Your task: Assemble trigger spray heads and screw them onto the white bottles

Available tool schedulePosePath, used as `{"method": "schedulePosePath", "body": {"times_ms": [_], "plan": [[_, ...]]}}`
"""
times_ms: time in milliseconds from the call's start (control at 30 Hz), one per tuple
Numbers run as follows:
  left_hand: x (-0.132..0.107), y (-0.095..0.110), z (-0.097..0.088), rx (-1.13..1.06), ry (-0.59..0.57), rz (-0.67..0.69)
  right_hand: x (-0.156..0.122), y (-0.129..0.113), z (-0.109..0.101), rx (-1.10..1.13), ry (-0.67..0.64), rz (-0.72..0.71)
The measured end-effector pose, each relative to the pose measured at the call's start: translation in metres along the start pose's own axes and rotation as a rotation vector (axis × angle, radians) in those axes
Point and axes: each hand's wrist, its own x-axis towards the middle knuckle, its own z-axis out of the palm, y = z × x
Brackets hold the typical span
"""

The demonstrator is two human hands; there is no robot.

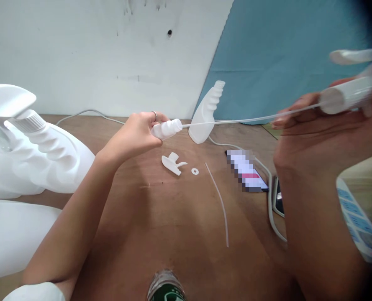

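My left hand [142, 133] is closed around a white plastic bottle [168, 129]; its neck and mouth point right, and the rest is hidden by the hand. High on the right, my right hand [311, 125] grips a white trigger sprayer head [345, 96], partly blurred and cut off by the frame edge. From this head a thin white dip tube [245, 121] runs left, its far end at the bottle's mouth. Below lie a loose sprayer head [173, 164], a small white washer [195, 171] and another tube [220, 198].
A white spray bottle without a head [201, 119] stands at the back. Large white bottles [63, 159] crowd the left side. On the right are a lit phone [245, 171], a grey cable [270, 200] and a dark device [278, 198]. A green-labelled bottle [167, 290] is at the front edge.
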Motion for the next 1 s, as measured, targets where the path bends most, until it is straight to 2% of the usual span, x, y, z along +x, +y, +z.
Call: {"method": "schedulePosePath", "body": {"times_ms": [33, 67, 167, 267, 433, 567, 633, 733, 800, 867, 933, 1000], "plan": [[-0.001, 0.003, 0.000, -0.034, -0.026, 0.012, -0.008, -0.002, 0.011, 0.033, 0.013, -0.064], [-0.003, 0.007, -0.001, -0.073, -0.063, 0.025, -0.016, -0.004, 0.023, 0.050, -0.006, -0.052], [-0.007, 0.018, -0.003, -0.203, -0.220, 0.056, -0.032, -0.007, 0.051, 0.029, -0.097, 0.057], [-0.012, 0.026, -0.007, -0.328, -0.360, 0.066, -0.039, -0.005, 0.066, -0.049, -0.197, 0.105], [-0.013, 0.024, -0.001, -0.445, -0.459, 0.073, -0.042, 0.003, 0.074, -0.116, -0.396, 0.137], [-0.007, 0.017, 0.007, -0.469, -0.469, 0.102, -0.049, 0.014, 0.075, -0.055, -0.465, 0.219], [-0.005, 0.015, 0.005, -0.454, -0.490, 0.111, -0.054, 0.017, 0.076, -0.024, -0.471, 0.232], [-0.006, 0.014, -0.011, -0.354, -0.517, 0.135, -0.061, 0.020, 0.079, 0.033, -0.481, 0.239], [-0.011, 0.014, -0.025, -0.274, -0.412, 0.199, -0.065, 0.021, 0.083, 0.087, -0.525, 0.237], [-0.016, 0.015, -0.037, -0.273, -0.189, 0.287, -0.068, 0.022, 0.088, 0.153, -0.578, 0.212], [-0.021, 0.017, -0.042, -0.389, 0.020, 0.405, -0.069, 0.024, 0.092, 0.197, -0.600, 0.173], [-0.023, 0.021, -0.040, -0.524, 0.117, 0.511, -0.069, 0.024, 0.095, 0.194, -0.585, 0.154]]}}
